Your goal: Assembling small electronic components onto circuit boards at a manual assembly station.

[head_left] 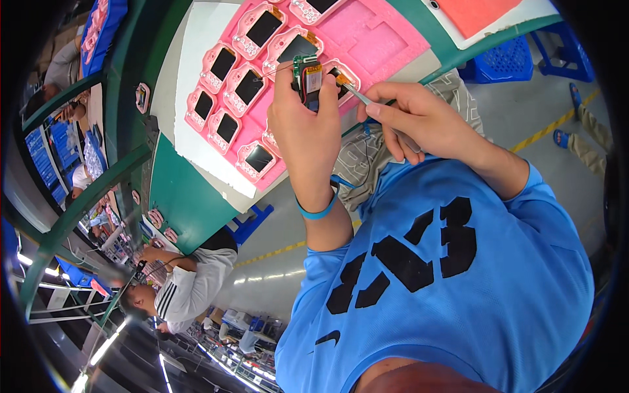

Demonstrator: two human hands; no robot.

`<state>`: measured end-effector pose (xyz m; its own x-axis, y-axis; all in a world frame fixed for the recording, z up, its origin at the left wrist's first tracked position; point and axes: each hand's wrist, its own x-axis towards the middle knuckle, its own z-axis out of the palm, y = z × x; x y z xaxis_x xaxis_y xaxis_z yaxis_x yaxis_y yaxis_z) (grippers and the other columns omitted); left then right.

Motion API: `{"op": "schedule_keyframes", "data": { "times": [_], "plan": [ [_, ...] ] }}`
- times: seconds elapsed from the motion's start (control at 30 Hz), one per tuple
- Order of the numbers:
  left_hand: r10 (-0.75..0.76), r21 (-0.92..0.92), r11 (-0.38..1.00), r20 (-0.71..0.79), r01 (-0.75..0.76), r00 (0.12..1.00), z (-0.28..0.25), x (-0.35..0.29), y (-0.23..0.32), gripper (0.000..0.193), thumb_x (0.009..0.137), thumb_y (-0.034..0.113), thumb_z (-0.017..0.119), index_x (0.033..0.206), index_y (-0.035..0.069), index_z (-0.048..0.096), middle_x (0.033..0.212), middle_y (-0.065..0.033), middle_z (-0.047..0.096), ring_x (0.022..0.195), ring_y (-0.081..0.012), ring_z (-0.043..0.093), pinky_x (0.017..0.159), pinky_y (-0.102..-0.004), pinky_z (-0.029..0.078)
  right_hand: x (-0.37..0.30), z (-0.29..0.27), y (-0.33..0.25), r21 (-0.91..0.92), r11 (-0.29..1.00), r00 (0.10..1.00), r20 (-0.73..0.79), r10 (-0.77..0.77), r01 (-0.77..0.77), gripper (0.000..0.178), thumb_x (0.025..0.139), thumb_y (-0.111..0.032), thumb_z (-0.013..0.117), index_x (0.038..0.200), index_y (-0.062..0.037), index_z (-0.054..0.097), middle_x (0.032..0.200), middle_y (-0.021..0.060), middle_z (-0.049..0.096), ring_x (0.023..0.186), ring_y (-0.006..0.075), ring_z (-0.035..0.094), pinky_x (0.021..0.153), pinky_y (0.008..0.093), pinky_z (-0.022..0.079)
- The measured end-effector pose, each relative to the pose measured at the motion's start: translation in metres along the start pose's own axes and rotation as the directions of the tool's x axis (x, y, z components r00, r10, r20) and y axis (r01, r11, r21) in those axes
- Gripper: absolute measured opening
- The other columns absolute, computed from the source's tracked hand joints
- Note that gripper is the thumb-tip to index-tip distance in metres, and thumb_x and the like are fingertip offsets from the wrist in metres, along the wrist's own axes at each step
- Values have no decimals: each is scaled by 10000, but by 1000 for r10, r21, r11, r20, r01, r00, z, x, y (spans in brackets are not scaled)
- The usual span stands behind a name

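Between the thumb and fingers of my left hand (304,121) is a small green circuit board (304,69) with a flat silver battery and red wires. My right hand (416,118) grips metal tweezers (359,96), whose tip points toward a pink handheld console shell (342,73) just beyond the board. A wristband with a cord circles my left wrist. Beneath both hands lies a pink foam tray (393,49) holding several pink console shells with dark screens, such as one shell (246,88) left of my left hand. Part of the tray is hidden behind my hands.
The tray rests on a green worktable (190,190) with white sheets. An orange-red sheet (475,13) lies at the upper right, near blue plastic stools (501,62). Another person (190,285) in a white shirt works at the left. A green metal frame (78,196) stands beyond.
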<state>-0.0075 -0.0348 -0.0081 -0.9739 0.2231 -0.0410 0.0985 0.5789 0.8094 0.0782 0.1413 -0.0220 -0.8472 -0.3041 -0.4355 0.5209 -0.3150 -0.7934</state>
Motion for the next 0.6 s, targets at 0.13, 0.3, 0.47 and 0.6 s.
{"op": "schedule_keyframes", "data": {
  "times": [0.13, 0.3, 0.47, 0.6],
  "plan": [
    [37, 11, 999, 10, -38, 999, 0, 0, 4, 311, 942, 105, 733, 1214, -8, 635, 901, -138, 758, 698, -236, 680, 625, -351, 528, 4, 3, -6, -3, 1000, 999, -15, 31, -31, 232, 1158, -154, 473, 1162, 3, 643, 549, 46, 625, 338, 85, 435, 366, 203, 369],
    [89, 22, 996, 5, -89, 996, 1, 0, 2, 322, 937, 104, 738, 1217, -10, 630, 885, -139, 748, 699, -236, 674, 629, -358, 529, 4, 3, -7, -5, 1000, 1000, -19, 16, -17, 243, 1159, -159, 474, 1142, 1, 657, 530, 32, 604, 328, 81, 403, 359, 205, 348],
    [44, -23, 999, 24, -44, 999, -5, -3, -3, 310, 954, 97, 727, 1233, 1, 631, 865, -126, 736, 661, -197, 646, 589, -321, 500, 4, 3, -1, 5, 1000, 1000, -2, -16, 16, 255, 1157, -163, 479, 1124, -1, 673, 529, 17, 593, 338, 71, 385, 372, 198, 329],
    [-126, -242, 956, 177, 167, 976, -34, -10, 0, 289, 980, 91, 709, 1248, 12, 632, 854, -110, 728, 619, -153, 609, 538, -272, 453, 2, 1, 5, 10, 997, 997, -28, -75, 75, 260, 1150, -156, 492, 1118, -1, 698, 543, 8, 591, 372, 62, 400, 402, 192, 327]
  ]
}}
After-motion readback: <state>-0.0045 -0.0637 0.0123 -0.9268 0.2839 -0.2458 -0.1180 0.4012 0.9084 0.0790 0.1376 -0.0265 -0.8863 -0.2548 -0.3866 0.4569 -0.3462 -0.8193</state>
